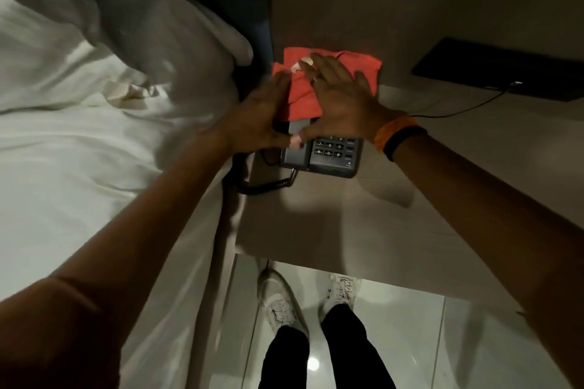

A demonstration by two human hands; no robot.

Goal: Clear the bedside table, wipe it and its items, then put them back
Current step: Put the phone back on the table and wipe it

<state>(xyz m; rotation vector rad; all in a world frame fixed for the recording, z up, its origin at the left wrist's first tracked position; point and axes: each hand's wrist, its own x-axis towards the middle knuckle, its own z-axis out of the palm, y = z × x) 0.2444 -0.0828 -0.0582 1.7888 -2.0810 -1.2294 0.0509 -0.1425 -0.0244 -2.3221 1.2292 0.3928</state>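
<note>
A dark grey desk telephone with a keypad sits at the back left of the beige bedside table. A red cloth lies over the phone's far end and against the wall. My right hand lies flat on the cloth with fingers spread, thumb reaching down to the handset. My left hand is pressed against the phone's left side, fingers extended along the cloth's edge. The coiled black cord hangs off the table's left edge.
A bed with white sheets and a pillow borders the table on the left. A black flat panel with a thin cable is at the back right. My feet in white shoes stand on glossy floor below.
</note>
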